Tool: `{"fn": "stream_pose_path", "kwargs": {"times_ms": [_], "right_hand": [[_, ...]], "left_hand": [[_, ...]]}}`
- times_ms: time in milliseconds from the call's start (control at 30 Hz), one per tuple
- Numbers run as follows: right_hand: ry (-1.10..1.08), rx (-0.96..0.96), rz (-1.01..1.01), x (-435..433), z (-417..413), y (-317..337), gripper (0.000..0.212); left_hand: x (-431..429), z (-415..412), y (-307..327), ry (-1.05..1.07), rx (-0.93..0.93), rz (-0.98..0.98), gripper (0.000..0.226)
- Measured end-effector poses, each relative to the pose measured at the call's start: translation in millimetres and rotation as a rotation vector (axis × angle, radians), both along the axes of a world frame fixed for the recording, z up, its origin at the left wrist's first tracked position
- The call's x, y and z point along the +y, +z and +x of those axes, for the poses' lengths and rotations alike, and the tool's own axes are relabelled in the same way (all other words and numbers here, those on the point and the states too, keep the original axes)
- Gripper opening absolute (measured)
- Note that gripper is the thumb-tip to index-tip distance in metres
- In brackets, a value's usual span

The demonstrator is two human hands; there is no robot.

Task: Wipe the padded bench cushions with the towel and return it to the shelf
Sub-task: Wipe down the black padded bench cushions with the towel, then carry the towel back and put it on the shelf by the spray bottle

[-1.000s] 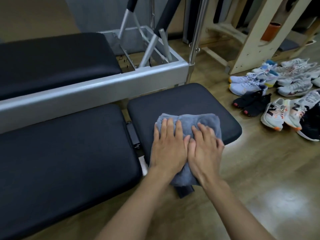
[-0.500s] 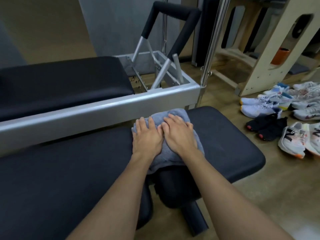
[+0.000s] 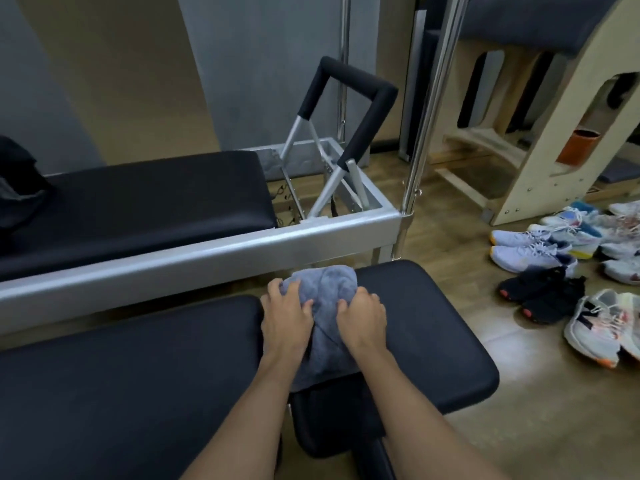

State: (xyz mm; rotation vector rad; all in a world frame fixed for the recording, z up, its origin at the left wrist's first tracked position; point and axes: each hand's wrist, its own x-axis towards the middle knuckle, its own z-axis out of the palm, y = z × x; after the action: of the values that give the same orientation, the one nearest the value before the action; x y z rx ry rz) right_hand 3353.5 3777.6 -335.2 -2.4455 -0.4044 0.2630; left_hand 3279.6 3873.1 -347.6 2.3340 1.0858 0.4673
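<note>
A grey-blue towel [image 3: 327,299] lies bunched at the far left edge of the small black bench cushion [image 3: 426,323], over the gap beside the long black cushion [image 3: 138,375]. My left hand [image 3: 285,315] grips the towel's left side with curled fingers. My right hand [image 3: 363,315] grips its right side the same way. Both hands sit close together on the towel, and its near end hangs down between my forearms.
A silver frame rail [image 3: 207,258] runs behind the cushions, with another black pad [image 3: 138,206] and a padded foot bar [image 3: 360,98] beyond. Several shoes [image 3: 568,271] lie on the wooden floor at right. A wooden stand [image 3: 554,133] is at the back right.
Both hands slid the towel from the cushion's near middle to its far left edge. Their flat fingers have curled, and the towel has bunched up between them.
</note>
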Motion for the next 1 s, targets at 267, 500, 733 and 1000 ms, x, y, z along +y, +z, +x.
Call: {"fn": "stream_pose_path", "kwargs": {"times_ms": [267,500,733,1000], "right_hand": [[-0.151,0.096,0.513,1.8,10.9,80.9,0.025],[-0.380,-0.229,0.758,-72.4,41.1,248.8,0.022],[-0.701,-0.462,0.783,-231.0,-19.3,437.5,0.014],[-1.062,-0.710,0.788,-414.0,-202.3,629.3,0.020]], "left_hand": [[31.9,-0.2,55.3,-0.061,-0.449,-0.277,0.031],[-29.4,72.8,227.3,-0.372,-0.654,-0.271,0.028],[-182.4,66.4,415.5,-0.736,-0.676,-0.427,0.030],[-379.8,-54.2,624.7,-1.176,-0.686,-0.461,0.019]]}}
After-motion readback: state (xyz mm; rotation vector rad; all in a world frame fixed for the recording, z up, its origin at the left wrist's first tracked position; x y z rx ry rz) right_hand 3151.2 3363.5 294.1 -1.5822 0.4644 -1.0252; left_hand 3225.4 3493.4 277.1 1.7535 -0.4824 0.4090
